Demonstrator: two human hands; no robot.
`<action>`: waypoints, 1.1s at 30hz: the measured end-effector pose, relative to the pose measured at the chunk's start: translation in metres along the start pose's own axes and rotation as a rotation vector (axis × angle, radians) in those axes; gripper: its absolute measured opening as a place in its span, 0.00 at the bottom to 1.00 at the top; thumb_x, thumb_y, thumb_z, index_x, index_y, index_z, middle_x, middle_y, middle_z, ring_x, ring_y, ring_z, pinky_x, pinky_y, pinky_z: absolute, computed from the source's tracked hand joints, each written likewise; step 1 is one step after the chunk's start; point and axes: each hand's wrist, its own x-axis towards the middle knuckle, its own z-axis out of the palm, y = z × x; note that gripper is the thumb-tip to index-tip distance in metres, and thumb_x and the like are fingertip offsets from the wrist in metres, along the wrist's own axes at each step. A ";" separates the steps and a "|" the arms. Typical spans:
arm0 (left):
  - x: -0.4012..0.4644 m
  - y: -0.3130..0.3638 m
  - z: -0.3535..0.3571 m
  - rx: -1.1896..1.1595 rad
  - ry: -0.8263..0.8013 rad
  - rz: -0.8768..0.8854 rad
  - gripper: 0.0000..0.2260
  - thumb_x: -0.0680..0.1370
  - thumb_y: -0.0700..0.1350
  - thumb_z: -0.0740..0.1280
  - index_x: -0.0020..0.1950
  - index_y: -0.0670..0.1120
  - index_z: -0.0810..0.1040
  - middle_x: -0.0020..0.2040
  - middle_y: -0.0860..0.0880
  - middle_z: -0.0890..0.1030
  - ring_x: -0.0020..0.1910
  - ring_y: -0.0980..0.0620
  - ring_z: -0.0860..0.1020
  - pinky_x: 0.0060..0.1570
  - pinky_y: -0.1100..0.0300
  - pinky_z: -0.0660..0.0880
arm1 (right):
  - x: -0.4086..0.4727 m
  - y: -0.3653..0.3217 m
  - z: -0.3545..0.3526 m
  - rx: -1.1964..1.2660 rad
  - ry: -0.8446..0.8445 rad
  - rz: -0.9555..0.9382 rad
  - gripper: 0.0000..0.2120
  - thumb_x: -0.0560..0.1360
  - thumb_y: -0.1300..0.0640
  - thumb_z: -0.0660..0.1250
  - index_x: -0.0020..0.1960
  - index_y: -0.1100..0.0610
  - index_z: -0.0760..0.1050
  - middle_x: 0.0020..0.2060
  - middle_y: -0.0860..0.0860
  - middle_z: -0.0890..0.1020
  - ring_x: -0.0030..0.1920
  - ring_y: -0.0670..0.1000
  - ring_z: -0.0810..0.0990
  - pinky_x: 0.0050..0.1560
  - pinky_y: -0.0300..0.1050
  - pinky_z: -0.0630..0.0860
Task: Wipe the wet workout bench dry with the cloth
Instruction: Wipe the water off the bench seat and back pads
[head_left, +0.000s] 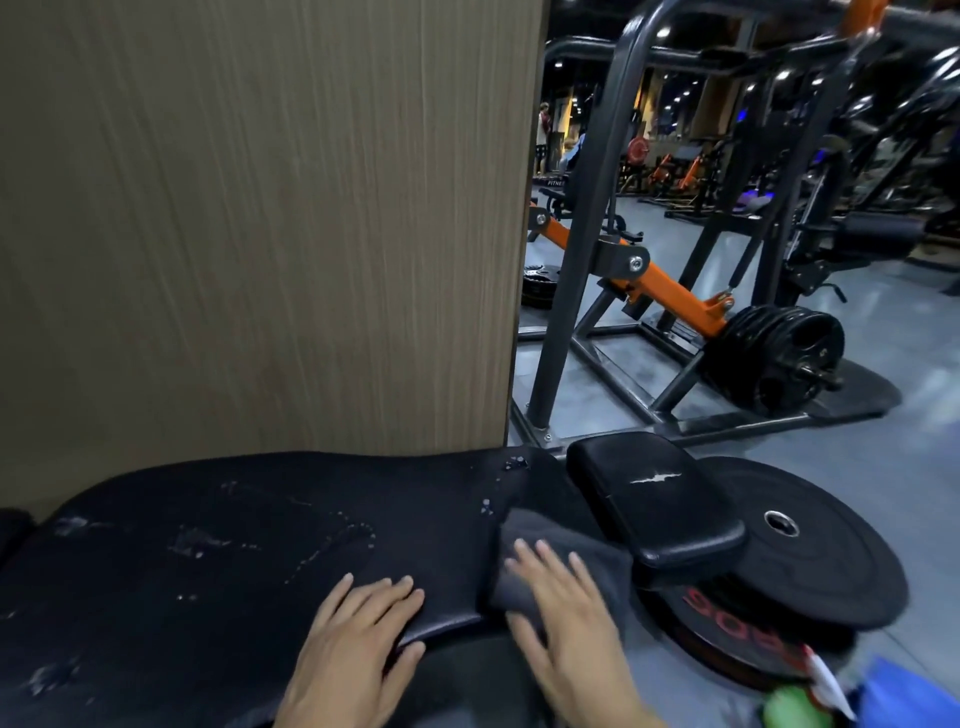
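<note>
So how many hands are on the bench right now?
2. The left hand rests flat on the bench near its front edge; the right hand presses the grey cloth onto the bench's right end.

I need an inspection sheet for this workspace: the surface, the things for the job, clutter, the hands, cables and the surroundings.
Surface: black bench pad, worn, with water droplets across the middle and near the far edge.
Job's things: grey cloth lies on the bench's right end.
Clutter: stacked weight plates on the floor at right; a small black pad above them; green and blue items at the bottom right corner, too blurred to name.
Hands: left hand rests flat on the bench edge; right hand presses flat on the cloth.
Cables: nothing seen.
Surroundings: wood-grain panel behind the bench; plate-loaded machine with orange arm beyond.
</note>
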 end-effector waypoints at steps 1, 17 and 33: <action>0.000 -0.001 0.001 -0.011 0.016 0.005 0.21 0.73 0.60 0.62 0.58 0.53 0.85 0.59 0.57 0.83 0.61 0.59 0.72 0.72 0.58 0.55 | 0.002 0.003 -0.003 -0.025 -0.070 -0.079 0.25 0.75 0.44 0.63 0.71 0.48 0.74 0.74 0.43 0.70 0.75 0.45 0.66 0.74 0.48 0.57; 0.001 -0.007 -0.018 -0.034 -0.101 -0.006 0.21 0.73 0.64 0.60 0.59 0.58 0.83 0.59 0.62 0.82 0.57 0.61 0.80 0.70 0.57 0.56 | 0.050 0.021 -0.018 -0.172 -0.224 0.137 0.32 0.77 0.32 0.45 0.77 0.41 0.62 0.78 0.44 0.61 0.79 0.48 0.58 0.77 0.46 0.48; -0.002 -0.022 -0.018 -0.133 -0.019 0.001 0.21 0.79 0.66 0.58 0.67 0.61 0.77 0.67 0.69 0.74 0.68 0.70 0.69 0.74 0.65 0.51 | 0.059 0.025 -0.016 -0.145 -0.181 0.411 0.29 0.79 0.34 0.49 0.78 0.41 0.61 0.79 0.47 0.61 0.79 0.49 0.55 0.78 0.49 0.49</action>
